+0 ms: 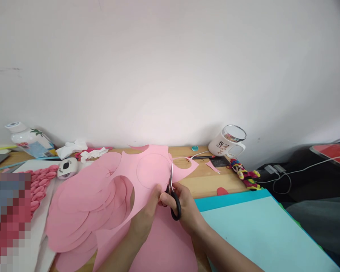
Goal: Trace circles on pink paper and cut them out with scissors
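Your right hand clasps black-handled steel scissors, blades aimed at the wooden desk's far edge along the pencilled circle's right side, while your left hand pinches the pink paper sheet just beside them.

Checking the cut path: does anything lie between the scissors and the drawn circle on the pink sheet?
Nothing visible. The scissors in the right hand reach the right edge of the drawn circle; the left hand pinches the pink sheet below it.
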### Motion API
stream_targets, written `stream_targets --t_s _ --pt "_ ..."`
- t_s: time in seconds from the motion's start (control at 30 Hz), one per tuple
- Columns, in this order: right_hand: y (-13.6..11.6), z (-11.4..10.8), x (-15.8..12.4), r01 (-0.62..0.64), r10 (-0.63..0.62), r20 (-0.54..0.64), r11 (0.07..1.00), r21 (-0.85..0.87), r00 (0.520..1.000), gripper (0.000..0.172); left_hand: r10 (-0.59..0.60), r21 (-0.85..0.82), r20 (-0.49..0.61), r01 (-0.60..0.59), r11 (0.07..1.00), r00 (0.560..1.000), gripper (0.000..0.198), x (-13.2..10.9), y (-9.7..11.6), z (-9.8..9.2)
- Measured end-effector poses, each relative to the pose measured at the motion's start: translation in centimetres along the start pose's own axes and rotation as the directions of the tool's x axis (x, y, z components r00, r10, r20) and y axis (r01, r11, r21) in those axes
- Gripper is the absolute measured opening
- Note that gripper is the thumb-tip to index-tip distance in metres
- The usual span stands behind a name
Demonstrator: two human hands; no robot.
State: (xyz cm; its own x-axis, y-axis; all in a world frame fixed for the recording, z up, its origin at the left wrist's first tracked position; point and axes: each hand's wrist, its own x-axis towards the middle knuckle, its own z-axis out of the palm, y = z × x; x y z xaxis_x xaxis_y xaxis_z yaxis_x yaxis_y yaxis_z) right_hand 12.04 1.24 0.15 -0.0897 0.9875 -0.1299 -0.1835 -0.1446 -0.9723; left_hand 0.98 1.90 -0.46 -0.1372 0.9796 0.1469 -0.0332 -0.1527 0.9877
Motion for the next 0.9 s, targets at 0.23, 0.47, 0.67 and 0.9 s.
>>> stream_targets --t_s 0.23,0.47,0.67,0.9 --pt "-0.2 0.0 0.0 -0.016 0.016 0.004 1.0 0.013 1.0 0.038 0.027 0.016 0.034 -0.028 0.999 0.999 0.031 0.1 1.2 0.2" --pt "-0.3 0.1 -0.1 -0.019 0.019 -0.005 1.0 -0.005 1.0 0.035 0.022 0.005 0.031 -0.022 1.0 0.999 0.028 0.1 0.2 -0.3" --pt "-0.3 0.1 -0.1 -0.032 0.032 0.0 1.0 -0.001 1.0 0.034 0.036 0.008 0.006 -0.036 0.999 0.999 0.024 0.1 0.0 -0.1" --pt "0.6 0.5 -0.2 -0.051 0.051 0.009 0.998 0.029 0.999 0.031 -0.09 0.084 -0.152 0.104 0.991 0.984 0.026 0.0 -0.7 -0.2"
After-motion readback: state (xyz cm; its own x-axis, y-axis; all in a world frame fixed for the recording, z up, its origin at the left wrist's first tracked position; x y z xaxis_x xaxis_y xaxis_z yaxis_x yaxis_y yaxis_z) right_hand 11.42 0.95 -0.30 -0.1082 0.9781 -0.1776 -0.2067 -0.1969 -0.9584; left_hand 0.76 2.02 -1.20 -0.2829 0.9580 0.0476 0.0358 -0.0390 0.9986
